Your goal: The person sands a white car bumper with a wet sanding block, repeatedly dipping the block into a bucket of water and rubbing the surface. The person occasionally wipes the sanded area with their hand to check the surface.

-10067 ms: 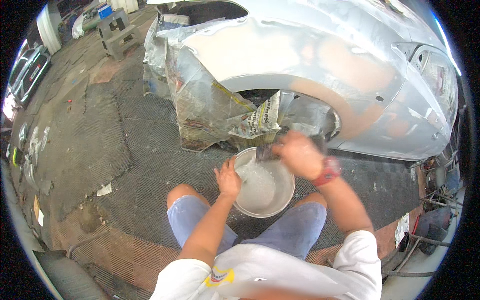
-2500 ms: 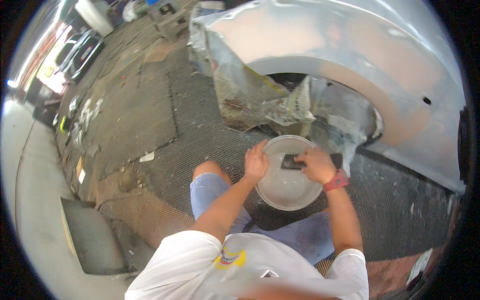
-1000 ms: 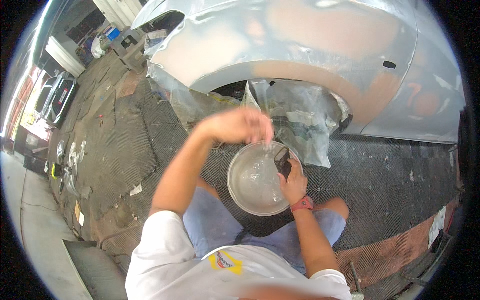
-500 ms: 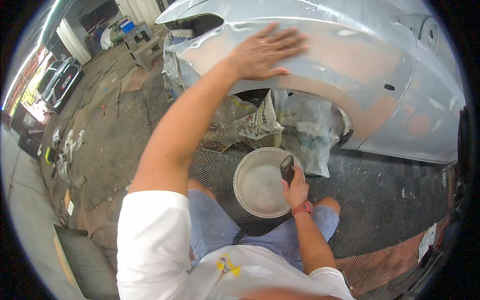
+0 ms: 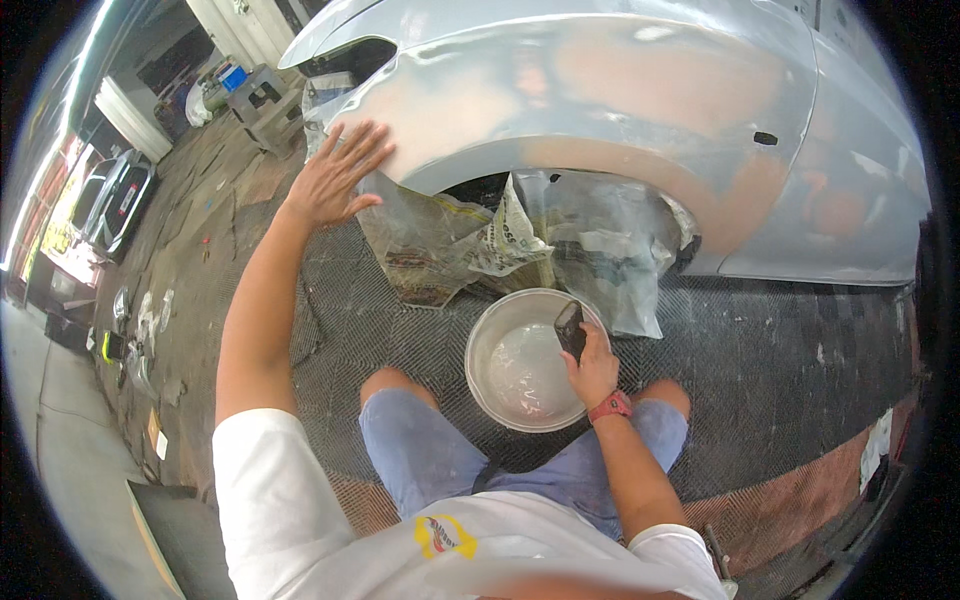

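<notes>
A grey car fender [image 5: 640,80] with sanded, peach-coloured patches curves across the far side. My left hand [image 5: 340,178] is stretched out with fingers spread at the fender's front lower left edge; its palm side is hidden, so contact is hard to judge. My right hand [image 5: 594,368], with a red watch on the wrist, grips a dark sanding block [image 5: 570,328] at the right side of a pale round basin [image 5: 476,385]. The basin holds cloudy water [image 5: 522,370] and stands on the floor just beyond my knees.
Plastic sheeting [image 5: 605,245] and a printed bag [image 5: 510,235] cover the wheel area behind the basin. A grey step stool [image 5: 262,105] stands far left, with another car [image 5: 112,205] beyond. Loose clear plastic pieces [image 5: 147,320] lie on the floor at left.
My left hand has moved leftward and down from the middle of the fender to its front lower edge. My right hand keeps the sanding block over the basin. The view has shifted slightly.
</notes>
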`<action>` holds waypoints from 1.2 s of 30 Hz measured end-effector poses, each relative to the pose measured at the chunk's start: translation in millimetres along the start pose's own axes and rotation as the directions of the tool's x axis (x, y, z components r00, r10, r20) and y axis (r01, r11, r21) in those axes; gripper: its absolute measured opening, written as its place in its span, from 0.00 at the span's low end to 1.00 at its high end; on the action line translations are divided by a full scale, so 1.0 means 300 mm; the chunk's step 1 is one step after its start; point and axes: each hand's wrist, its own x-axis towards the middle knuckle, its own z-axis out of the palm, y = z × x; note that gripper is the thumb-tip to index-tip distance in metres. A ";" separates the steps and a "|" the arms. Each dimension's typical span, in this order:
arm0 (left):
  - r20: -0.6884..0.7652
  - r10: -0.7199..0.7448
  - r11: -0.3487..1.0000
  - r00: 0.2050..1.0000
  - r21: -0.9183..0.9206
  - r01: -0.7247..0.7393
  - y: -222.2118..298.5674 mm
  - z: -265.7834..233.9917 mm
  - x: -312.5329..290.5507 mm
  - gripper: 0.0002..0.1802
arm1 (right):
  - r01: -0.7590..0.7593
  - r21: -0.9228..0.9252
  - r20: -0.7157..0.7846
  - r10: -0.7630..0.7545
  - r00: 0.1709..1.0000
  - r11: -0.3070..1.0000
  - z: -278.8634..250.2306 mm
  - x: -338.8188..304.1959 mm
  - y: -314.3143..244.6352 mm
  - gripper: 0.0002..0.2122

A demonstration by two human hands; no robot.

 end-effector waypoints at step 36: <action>-0.146 -0.161 0.975 0.976 -0.174 0.135 -0.012 0.056 0.064 0.63 | 0.011 -0.041 -0.006 -0.011 1.000 0.999 0.002 0.003 0.003 0.35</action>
